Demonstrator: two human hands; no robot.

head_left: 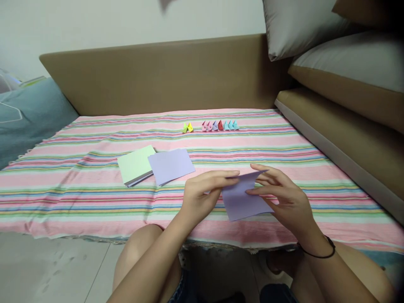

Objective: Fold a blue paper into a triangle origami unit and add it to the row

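A sheet of purple paper [241, 202] is held up between my two hands, over the front part of the striped cloth. My left hand [205, 189] pinches its upper left corner between thumb and fingers. At the sheet's right side, my right hand [284, 193] has its fingers bent and apart, some behind the paper and one across its front; a dark band circles that wrist. To the left lie a few more purple sheets [173, 164], overlapping the edge of a paper stack [137, 164] with a light green sheet on top.
Small folded paper pieces stand in a row further back: two yellow-green ones [188, 127], then several pink, purple, red [220, 125] and light blue ones [231, 125]. Behind them rises a brown backrest [164, 80]. Cushions [344, 75] are piled at the right.
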